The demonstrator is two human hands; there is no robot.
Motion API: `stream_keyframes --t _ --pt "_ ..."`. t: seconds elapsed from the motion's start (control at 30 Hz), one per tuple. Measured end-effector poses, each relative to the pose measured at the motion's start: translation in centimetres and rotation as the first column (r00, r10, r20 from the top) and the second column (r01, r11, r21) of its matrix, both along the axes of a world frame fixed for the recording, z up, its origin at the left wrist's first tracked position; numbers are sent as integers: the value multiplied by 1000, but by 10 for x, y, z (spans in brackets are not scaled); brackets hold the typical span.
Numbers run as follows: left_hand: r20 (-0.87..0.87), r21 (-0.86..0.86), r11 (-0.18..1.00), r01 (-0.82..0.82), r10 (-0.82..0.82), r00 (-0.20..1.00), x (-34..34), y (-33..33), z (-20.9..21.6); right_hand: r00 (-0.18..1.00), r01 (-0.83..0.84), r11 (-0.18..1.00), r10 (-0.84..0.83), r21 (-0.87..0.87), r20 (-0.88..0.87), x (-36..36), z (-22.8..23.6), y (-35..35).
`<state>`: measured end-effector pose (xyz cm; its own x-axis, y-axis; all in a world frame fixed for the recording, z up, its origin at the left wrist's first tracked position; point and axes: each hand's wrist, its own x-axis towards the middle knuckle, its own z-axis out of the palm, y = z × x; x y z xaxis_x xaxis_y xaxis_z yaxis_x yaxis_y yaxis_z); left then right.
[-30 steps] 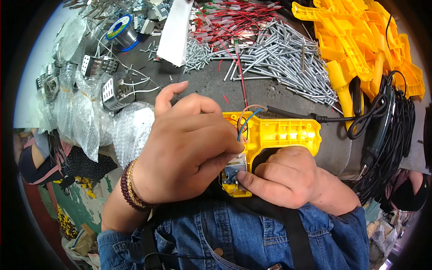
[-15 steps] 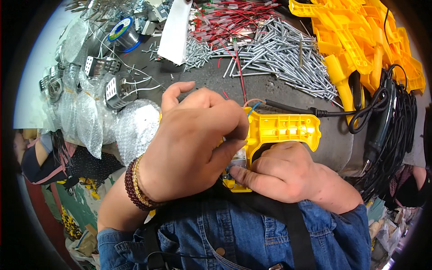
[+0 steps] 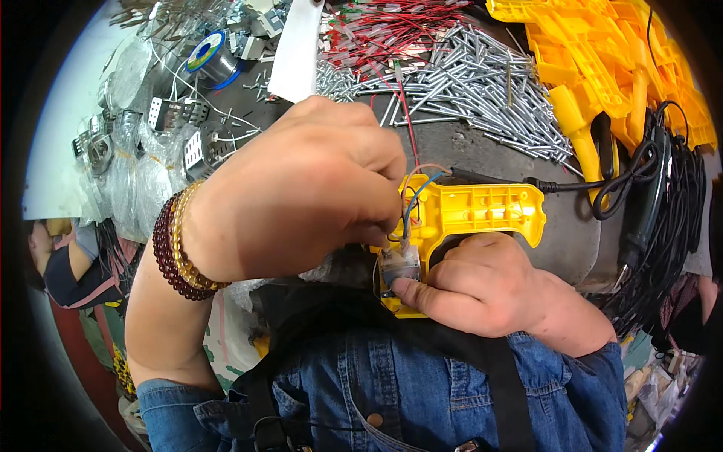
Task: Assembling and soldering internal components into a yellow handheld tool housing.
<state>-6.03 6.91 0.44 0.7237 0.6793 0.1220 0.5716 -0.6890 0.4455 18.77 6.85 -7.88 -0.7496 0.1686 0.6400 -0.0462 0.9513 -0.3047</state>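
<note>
A yellow plastic housing half, ribbed inside and shaped like a handle with a body, lies in front of me. My right hand grips its near end from the right. The right thumb presses on a small grey switch-like part seated in the housing. My left hand hovers over the housing's left side with fingers bent and pinched; its fingertips are near the wires, and what they hold is hidden. A blue wire and a brown one run into the housing from a black cable.
Long screws and red-wired parts are heaped at the back. Yellow housings pile up at far right, beside a soldering iron and black cords. A solder spool and bubble-wrapped metal parts sit at left.
My left hand has shifted left and up, uncovering more of the grey part and the blue wire. The right hand keeps its grip, and the view has shifted slightly.
</note>
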Motion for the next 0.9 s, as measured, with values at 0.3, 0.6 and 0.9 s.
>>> stream_keyframes --t 0.3,0.6,0.9 --pt "-102 14 998 67 -66 993 11 -2 -2 1000 4 999 -5 -39 -12 0 -2 0" --pt "-95 -141 979 151 -165 982 8 5 -2 999 -27 1000 27 1 43 2 1 0" --pt "71 -4 1000 -18 18 997 5 -14 -17 995 97 985 -98 -142 -5 -2 6 0"
